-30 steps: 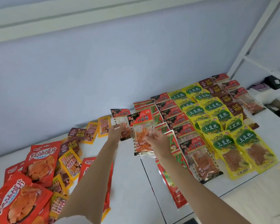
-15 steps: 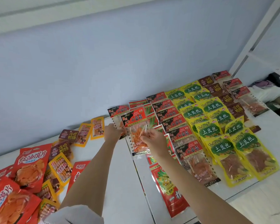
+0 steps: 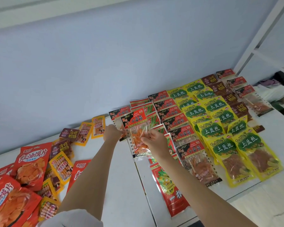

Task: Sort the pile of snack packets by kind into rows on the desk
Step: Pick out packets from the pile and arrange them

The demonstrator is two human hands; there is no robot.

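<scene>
Both hands hold one red-topped gluten packet point(image 3: 138, 136) above the desk point(image 3: 121, 185). Left hand point(image 3: 111, 132) fingers pinch its left edge; right hand point(image 3: 153, 140) fingers pinch its right edge. The unsorted pile point(image 3: 28, 174) lies near left; sorted rows point(image 3: 220, 122) lie right.

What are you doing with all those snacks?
A person is sorting snack packets into rows by kind on a white desk. Both hands are on one red-topped clear packet: the left hand pinches its left edge and the right hand holds its right side, near the far end of the rows. To the right lie neat rows of red-label packets and yellow packets. An unsorted pile waits on the left.
</scene>
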